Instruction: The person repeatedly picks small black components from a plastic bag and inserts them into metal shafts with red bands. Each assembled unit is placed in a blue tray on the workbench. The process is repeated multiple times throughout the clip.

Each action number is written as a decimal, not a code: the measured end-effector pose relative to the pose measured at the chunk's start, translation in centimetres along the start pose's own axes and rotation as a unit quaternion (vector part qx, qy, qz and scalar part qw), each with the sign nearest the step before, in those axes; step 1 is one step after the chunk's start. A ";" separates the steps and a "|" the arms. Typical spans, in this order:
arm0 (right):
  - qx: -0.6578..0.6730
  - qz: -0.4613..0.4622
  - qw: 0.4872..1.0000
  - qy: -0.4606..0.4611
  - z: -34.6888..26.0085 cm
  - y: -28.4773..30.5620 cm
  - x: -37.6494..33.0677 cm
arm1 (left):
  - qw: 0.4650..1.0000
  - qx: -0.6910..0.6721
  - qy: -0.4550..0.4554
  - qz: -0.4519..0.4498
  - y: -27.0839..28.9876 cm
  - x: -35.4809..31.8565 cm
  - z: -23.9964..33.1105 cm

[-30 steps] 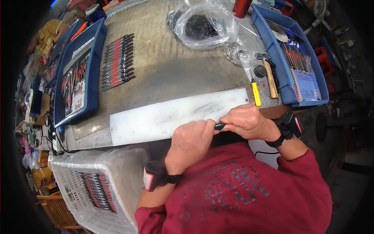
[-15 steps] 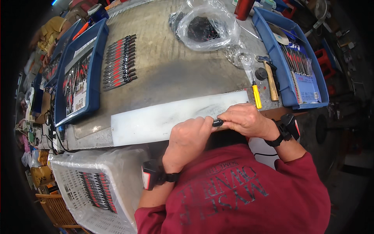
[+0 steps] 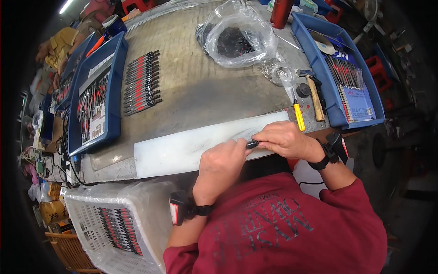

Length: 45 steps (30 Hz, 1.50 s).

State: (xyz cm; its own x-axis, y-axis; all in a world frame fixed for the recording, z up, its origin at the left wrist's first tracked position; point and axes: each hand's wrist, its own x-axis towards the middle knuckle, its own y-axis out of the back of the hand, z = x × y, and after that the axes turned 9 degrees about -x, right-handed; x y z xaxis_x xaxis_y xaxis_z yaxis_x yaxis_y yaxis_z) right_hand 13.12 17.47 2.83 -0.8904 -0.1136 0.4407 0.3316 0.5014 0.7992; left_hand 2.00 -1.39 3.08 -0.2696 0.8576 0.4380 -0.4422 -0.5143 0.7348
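Both hands meet over the front edge of a long white board (image 3: 175,157). Between them is a short black cylindrical part (image 3: 252,144), mostly covered by fingers. My left hand (image 3: 222,166) is closed around its left end. The thumb and fingertips of my right hand (image 3: 284,137) pinch the right end. On the bench beyond the board, to the left, lies a neat row of slim red-and-black pen-like tools (image 3: 142,86). How much of the held part sits inside my left fist is hidden.
Blue trays (image 3: 116,98) of similar pieces stand left; another blue tray (image 3: 336,119) is right. Nearby lie a yellow-handled screwdriver (image 3: 299,117), a hammer (image 3: 315,98) and a black round cap (image 3: 303,90). A clear bag (image 3: 262,52) holds dark parts. A white plastic basket (image 3: 150,237) sits lower left.
The view has tilted slightly, so the bench and basket appear shifted. Both hands keep their grip on the black part, with only a small shift of the fingers.
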 end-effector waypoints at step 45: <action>0.050 0.014 0.996 -0.067 1.1 0.1 0.4 | 0.999 0.027 0.009 0.029 -0.6 0.4 -1.0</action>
State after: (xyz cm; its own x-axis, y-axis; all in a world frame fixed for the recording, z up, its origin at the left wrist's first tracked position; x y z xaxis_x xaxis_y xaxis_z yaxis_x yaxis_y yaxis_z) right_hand 12.45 18.38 2.60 -0.9169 0.0141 0.3989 0.3306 0.5868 0.7391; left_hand 1.29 -0.76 2.23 -0.3095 0.8262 0.4707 -0.3793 -0.5612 0.7356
